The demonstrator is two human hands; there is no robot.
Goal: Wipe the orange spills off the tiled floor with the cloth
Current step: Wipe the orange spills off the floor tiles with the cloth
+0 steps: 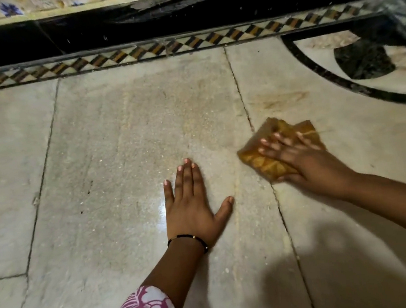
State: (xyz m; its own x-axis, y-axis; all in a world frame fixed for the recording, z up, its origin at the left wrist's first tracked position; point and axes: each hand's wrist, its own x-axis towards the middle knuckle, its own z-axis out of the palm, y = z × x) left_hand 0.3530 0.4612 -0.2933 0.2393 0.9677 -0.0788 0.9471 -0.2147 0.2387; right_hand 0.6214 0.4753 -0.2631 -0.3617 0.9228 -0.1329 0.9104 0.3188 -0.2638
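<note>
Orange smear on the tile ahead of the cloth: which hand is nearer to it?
Right. The right hand presses the cloth just short of the orange smear, on the same tile. The left hand lies flat on the neighbouring tile, farther off.

One cloth [276,149], one orange smear [278,99] — two hands.

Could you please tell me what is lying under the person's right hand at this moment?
The orange cloth lies under the right hand, whose spread fingers press it flat on the tiled floor. Whatever spill lies beneath the cloth is covered and cannot be seen.
</note>
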